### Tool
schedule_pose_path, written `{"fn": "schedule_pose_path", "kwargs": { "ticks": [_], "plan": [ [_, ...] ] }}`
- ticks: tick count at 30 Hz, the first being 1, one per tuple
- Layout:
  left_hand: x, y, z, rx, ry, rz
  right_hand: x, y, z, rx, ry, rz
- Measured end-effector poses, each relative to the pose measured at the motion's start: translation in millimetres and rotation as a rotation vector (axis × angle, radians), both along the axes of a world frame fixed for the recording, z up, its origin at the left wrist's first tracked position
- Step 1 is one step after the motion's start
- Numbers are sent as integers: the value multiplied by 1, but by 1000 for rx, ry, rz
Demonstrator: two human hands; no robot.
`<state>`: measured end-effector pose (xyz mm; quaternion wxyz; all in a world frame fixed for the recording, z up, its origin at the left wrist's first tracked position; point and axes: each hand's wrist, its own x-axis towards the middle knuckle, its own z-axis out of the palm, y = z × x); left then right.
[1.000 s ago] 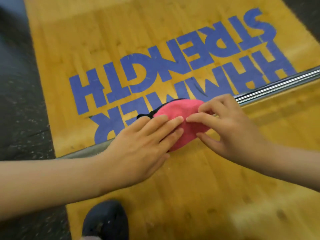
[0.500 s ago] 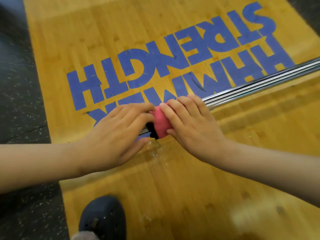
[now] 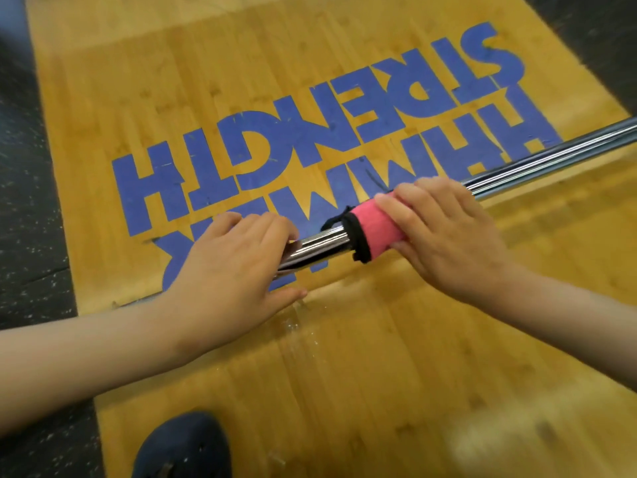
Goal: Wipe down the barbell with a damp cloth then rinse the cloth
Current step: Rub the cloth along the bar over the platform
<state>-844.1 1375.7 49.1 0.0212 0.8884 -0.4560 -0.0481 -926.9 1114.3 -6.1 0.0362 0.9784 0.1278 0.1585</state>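
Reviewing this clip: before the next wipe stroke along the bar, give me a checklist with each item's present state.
1. The cloth wraps the barbell: ok, it encircles the shaft.
2. The right hand grips the cloth: ok, fingers and thumb curl round it.
3. The left hand steadies the barbell: ok, fingers curl over the shaft, apart from the cloth.
4. The shaft beyond the right hand is free: ok, bare up to the frame edge.
5. The cloth is damp enough: cannot tell; droplets lie on the platform below the bar.
6. The shoe is away from the barbell: ok.
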Motion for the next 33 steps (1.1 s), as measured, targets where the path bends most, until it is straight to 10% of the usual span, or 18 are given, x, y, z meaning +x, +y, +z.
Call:
{"fn": "schedule_pose_path", "kwargs": {
  "ticks": [15,25,33],
  "plan": [
    [-4,8,-9,125,-121,-5,6,112,-13,116,-20,-33],
    [12,1,-12,117,-174,-171,0,-4,-6,-5,-33,-24],
    [50,-10,4,502,585,-52,-5,6,-5,112,18,-164]
  ]
}}
